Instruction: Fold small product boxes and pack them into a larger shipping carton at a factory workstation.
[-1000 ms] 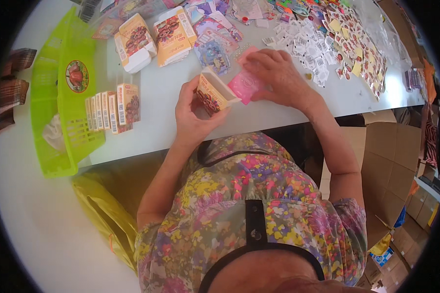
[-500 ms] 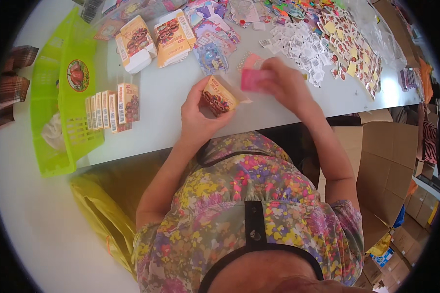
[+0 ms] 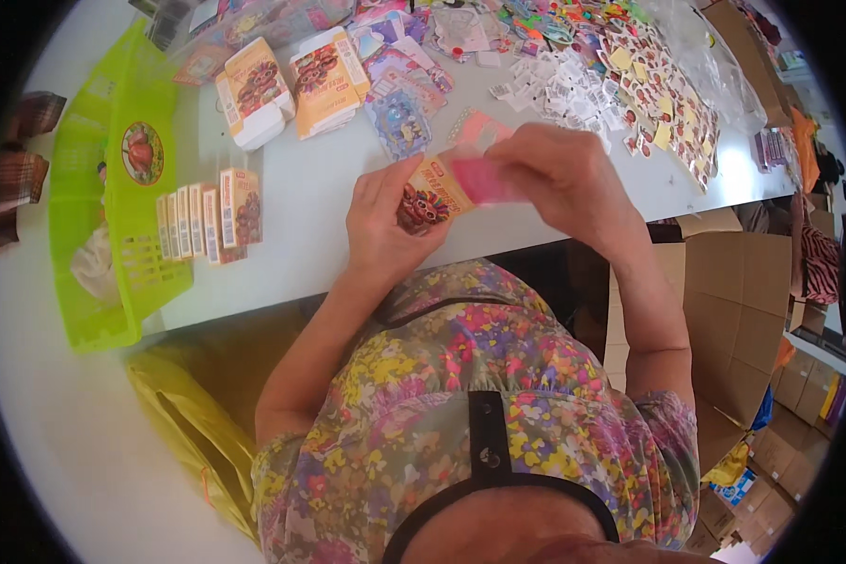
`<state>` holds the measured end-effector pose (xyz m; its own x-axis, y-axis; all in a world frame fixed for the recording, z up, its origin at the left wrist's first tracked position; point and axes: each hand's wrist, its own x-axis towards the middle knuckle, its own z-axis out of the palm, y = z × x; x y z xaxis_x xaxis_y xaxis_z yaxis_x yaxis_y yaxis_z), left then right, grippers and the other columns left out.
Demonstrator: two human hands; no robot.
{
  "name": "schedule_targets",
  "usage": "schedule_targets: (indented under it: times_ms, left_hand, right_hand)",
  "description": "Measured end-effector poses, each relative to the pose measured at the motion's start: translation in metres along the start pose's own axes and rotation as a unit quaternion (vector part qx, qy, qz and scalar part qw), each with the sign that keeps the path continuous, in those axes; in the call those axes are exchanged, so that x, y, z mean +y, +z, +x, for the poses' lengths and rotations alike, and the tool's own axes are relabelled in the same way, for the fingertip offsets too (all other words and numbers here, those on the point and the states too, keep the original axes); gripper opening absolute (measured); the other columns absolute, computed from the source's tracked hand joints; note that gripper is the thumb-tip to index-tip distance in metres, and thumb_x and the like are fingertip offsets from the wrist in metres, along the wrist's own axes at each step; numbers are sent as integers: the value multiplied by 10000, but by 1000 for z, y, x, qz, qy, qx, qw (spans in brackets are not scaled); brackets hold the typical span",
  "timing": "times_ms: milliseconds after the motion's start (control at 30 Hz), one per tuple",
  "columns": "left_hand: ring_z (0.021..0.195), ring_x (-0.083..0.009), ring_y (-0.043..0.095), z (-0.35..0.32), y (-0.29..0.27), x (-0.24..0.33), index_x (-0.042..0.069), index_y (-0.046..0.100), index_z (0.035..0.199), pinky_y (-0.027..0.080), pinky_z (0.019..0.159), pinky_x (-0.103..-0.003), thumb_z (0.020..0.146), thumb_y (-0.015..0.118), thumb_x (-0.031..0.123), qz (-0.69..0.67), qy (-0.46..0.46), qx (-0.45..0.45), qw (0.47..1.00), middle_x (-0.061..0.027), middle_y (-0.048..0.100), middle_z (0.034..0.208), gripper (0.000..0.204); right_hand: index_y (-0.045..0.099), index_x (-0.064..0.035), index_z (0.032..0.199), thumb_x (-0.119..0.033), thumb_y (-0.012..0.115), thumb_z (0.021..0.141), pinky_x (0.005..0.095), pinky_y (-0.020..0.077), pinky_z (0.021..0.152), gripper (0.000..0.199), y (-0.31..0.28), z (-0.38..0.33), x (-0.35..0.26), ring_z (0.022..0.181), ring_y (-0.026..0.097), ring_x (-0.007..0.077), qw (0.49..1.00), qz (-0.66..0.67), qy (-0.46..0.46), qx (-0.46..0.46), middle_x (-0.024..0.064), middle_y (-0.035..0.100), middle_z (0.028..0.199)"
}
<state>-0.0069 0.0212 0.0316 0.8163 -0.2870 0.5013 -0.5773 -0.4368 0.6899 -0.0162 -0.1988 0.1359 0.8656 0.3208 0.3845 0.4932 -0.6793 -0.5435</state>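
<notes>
My left hand (image 3: 382,223) is wrapped round a small orange printed carton (image 3: 434,195), tilted with its right end toward my other hand. My right hand (image 3: 573,179) pinches a flat pink piece (image 3: 482,180) at that end of the carton. The piece is smeared by motion, so I cannot tell how far it reaches inside. Just beyond them lie a blue character packet (image 3: 399,122) and a light pink sheet (image 3: 479,129). Several similar filled cartons (image 3: 240,207) stand in a row at the left, beside the green basket (image 3: 99,197).
Flattened cartons (image 3: 327,80) and a stack of opened ones (image 3: 254,89) lie at the back left. White barcode labels (image 3: 569,89) and small printed cutouts (image 3: 672,108) are heaped at the back right. A yellow bag (image 3: 183,428) hangs below the table edge; a cardboard box (image 3: 738,310) stands at the right.
My right hand has brought the pink piece left and down against the carton's end. The carton has shifted slightly right and turned. The whole view has moved a little.
</notes>
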Motion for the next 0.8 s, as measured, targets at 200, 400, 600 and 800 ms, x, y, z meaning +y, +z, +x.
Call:
schedule_targets:
  times_ms: [200, 400, 600, 800]
  left_hand:
    - [942, -316, 599, -8, 3, 2, 54, 587, 1203, 505, 821, -404, 551, 838, 92, -1, -13, -14, 1000, -123, 637, 1060, 700]
    - [971, -266, 623, -14, 10, -3, 19, 556, 1236, 528, 825, -355, 600, 858, 67, -102, -86, -6, 991, -146, 602, 1096, 706]
    - [996, -227, 617, -4, 21, -2, -8, 517, 1274, 531, 833, -331, 611, 857, 52, -114, -65, -21, 991, -136, 578, 1120, 747]
    - [973, -220, 617, 15, 43, 5, 0, 519, 1259, 522, 833, -327, 616, 860, 83, -181, -149, -56, 970, -136, 582, 1093, 733]
  right_hand:
    - [653, -22, 922, -17, 706, 755, 345, 510, 620, 176, 19, 3, 2, 725, 638, 304, 996, -66, -1, -66, 117, 627, 786]
    - [651, -18, 943, -26, 719, 749, 330, 517, 626, 206, 30, 3, -13, 695, 635, 248, 985, 91, 102, 103, 96, 620, 771]
    - [685, -31, 953, -17, 703, 781, 293, 520, 653, 173, 33, -14, 0, 724, 656, 153, 978, 179, 104, 2, 71, 680, 811]
    - [709, -62, 947, -83, 734, 773, 300, 501, 621, 176, 4, -12, 143, 691, 626, 188, 964, -76, 200, 161, 67, 662, 881]
